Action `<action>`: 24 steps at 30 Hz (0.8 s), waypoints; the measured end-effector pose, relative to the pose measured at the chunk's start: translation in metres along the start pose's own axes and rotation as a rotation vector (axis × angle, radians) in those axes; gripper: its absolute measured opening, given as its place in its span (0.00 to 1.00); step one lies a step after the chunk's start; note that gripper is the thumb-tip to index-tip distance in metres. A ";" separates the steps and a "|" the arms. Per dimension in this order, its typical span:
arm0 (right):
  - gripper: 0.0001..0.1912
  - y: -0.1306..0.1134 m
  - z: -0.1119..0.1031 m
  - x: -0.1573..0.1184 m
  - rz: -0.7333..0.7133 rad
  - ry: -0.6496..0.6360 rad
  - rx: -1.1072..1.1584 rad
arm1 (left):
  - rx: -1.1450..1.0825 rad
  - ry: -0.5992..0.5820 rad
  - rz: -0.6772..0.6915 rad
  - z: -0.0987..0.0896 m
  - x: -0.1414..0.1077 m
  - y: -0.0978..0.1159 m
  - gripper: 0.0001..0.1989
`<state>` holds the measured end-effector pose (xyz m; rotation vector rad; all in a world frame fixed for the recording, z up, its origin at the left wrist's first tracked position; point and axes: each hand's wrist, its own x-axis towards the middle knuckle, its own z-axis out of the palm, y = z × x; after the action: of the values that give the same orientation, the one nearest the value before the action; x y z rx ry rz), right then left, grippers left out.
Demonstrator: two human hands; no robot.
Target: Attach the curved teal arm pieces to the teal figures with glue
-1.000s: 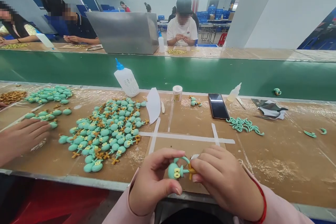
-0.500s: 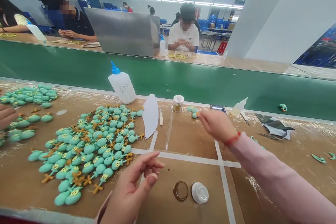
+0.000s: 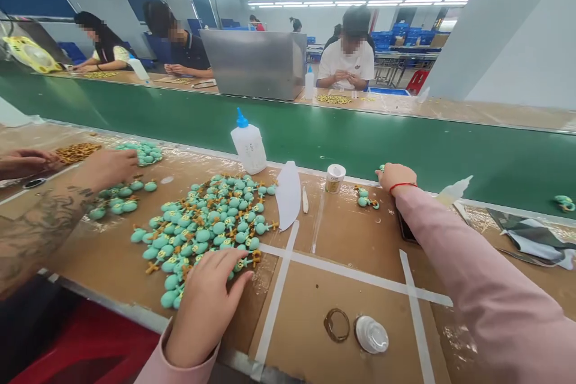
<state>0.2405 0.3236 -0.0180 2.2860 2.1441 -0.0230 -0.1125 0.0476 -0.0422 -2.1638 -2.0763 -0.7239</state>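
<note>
My right hand [image 3: 396, 179] reaches out to the near edge of the green belt [image 3: 288, 126]. Its fingers are closed on a small mint-green figure [image 3: 382, 168], mostly hidden by the hand. Just left of that hand, another mint-green figure [image 3: 362, 198] with an orange part and a curved green end lies on the brown table. My left hand [image 3: 213, 297] is palm down at the lower right of a pile of mint-green figures [image 3: 202, 231], thumb apart from slightly bent fingers, holding nothing I can see.
Around the work area stand a blue-capped bottle [image 3: 250, 150], a small pot [image 3: 335, 179], a clear cup [image 3: 371, 335] and a brown ring [image 3: 336, 325]. A phone [image 3: 407, 229] lies under my right forearm. A co-worker's tattooed arm [image 3: 40, 231] reaches in from the left. People sit beyond the belt.
My right hand has gone from the figure on the table out to the belt edge. My left hand has come down to the pile's edge. The view has turned left.
</note>
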 end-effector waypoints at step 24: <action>0.10 0.176 0.062 -0.220 -0.056 0.288 0.477 | 0.117 -0.032 0.293 0.010 0.011 0.005 0.12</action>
<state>0.4012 0.0919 -0.0771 2.6104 2.5810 -0.2464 -0.1047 0.0604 -0.0454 -2.3530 -1.7112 -0.5261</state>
